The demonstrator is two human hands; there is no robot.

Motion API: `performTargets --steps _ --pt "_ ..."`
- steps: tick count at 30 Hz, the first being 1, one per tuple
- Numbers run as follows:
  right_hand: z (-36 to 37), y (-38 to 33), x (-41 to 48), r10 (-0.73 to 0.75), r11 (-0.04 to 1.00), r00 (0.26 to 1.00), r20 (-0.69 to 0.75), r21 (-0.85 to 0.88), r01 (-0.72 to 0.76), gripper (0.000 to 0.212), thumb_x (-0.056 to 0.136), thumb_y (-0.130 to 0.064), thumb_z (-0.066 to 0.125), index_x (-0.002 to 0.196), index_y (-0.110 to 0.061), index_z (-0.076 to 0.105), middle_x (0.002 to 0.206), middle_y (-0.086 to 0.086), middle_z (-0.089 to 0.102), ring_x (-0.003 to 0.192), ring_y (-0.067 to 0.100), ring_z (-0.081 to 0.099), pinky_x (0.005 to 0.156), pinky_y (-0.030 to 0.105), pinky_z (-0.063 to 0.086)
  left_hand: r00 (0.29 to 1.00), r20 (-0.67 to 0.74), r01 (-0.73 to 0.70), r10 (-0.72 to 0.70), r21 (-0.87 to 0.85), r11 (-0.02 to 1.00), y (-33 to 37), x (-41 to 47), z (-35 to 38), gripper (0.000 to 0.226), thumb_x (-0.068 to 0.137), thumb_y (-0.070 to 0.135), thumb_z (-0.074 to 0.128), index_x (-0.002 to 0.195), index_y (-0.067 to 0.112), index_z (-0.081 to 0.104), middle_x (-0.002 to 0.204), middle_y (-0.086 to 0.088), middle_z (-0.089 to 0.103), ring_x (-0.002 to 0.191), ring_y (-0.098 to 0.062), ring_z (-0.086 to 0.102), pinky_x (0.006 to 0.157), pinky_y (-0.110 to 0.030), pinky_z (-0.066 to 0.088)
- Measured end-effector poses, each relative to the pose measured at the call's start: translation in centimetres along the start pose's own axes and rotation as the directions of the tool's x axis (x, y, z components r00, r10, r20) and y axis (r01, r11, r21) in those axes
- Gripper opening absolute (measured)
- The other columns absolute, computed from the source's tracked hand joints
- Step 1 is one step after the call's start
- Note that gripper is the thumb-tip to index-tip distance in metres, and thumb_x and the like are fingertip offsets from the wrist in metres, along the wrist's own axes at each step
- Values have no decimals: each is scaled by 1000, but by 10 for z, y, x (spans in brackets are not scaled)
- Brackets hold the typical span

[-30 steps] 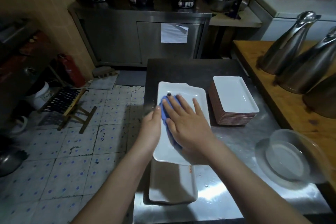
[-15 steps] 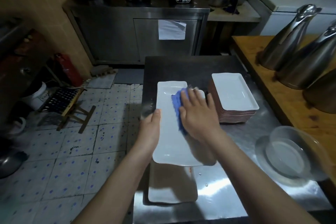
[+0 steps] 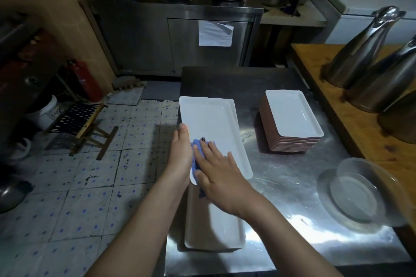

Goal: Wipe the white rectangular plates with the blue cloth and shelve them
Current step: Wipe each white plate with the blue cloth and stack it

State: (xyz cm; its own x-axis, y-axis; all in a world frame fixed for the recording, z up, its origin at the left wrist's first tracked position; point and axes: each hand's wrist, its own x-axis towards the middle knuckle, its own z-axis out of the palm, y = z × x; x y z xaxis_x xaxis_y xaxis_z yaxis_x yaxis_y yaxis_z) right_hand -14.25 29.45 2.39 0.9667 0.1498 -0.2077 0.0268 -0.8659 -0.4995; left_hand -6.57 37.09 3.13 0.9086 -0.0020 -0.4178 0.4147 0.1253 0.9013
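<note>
Plate stack (image 3: 292, 114), glass bowl (image 3: 360, 193) and steel jugs (image 3: 360, 51) right of long plate (image 3: 213, 123)

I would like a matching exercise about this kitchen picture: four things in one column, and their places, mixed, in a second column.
Things:
1. blue cloth
2. stack of plates
3. metal jugs
4. red fire extinguisher

Places:
a. on the wooden counter
b. on the floor
c. under the right hand
d. directly on the steel table

Pairs: 1-c, 2-d, 3-a, 4-b
</note>
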Motion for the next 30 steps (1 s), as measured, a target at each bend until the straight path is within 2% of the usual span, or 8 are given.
performTargets --steps 5,9,12,16,21,25,28,30 --pt "1 30 1 137 963 981 -140 -213 -165 57 100 -33 21 151 -31 -5 159 -11 -11 145 12 -13 114 46 -8 998 -44 -40 45 96 995 2 4 -5 38 101 37 29 120 13 52 113 -10 62 97 -27 61 89 -38 49" --pt "-18 55 21 157 891 929 -335 -358 -280 54 100 -36 19 151 -25 6 160 -6 -1 146 18 -7 114 49 -4 998 16 -70 68 151 986 2 -2 -7 32 101 36 30 109 18 55 102 -7 64 90 -25 62 81 -33 50" --pt "-32 59 35 179 880 885 -430 -333 -339 51 101 -34 21 151 -22 14 160 -1 6 147 22 -3 115 46 -2 993 71 -107 94 209 972 -7 -10 -5 27 101 35 31 97 23 55 98 -2 65 88 -20 63 79 -31 51" --pt "-17 46 23 222 906 904 -366 -266 -330 55 101 -32 18 152 -17 2 160 3 -4 146 23 -8 116 44 -1 990 77 -133 121 184 974 -10 -8 -10 30 101 35 31 87 25 56 85 7 65 73 -6 62 58 -21 45" --pt "5 -8 9 66 998 987 -143 23 -64 58 101 -25 23 151 -21 -6 159 -1 -14 145 16 -16 115 39 -9 997 31 -70 69 36 997 -9 -11 -3 28 102 32 30 109 17 52 114 -8 61 98 -19 59 87 -28 44" --pt "-9 0 -2 -26 993 993 -114 -120 12 55 102 -30 21 151 -30 -3 159 -10 -14 144 10 -16 113 39 -11 997 32 -69 67 47 997 3 -6 -4 34 102 34 30 114 13 54 99 -5 63 86 -16 62 70 -21 50" --pt "-22 27 -11 68 963 986 -150 -248 -104 53 101 -35 19 151 -35 -1 158 -13 -12 145 8 -14 113 43 -12 997 22 -78 77 86 993 9 -6 -7 33 101 36 31 115 16 54 103 -5 62 91 -22 62 79 -30 50" --pt "-29 42 -12 135 926 963 -233 -317 -207 53 101 -35 18 151 -33 1 159 -12 -7 145 10 -13 114 45 -11 994 50 -101 96 117 988 6 -12 -9 29 101 36 31 109 21 54 98 0 64 86 -18 63 74 -29 51"
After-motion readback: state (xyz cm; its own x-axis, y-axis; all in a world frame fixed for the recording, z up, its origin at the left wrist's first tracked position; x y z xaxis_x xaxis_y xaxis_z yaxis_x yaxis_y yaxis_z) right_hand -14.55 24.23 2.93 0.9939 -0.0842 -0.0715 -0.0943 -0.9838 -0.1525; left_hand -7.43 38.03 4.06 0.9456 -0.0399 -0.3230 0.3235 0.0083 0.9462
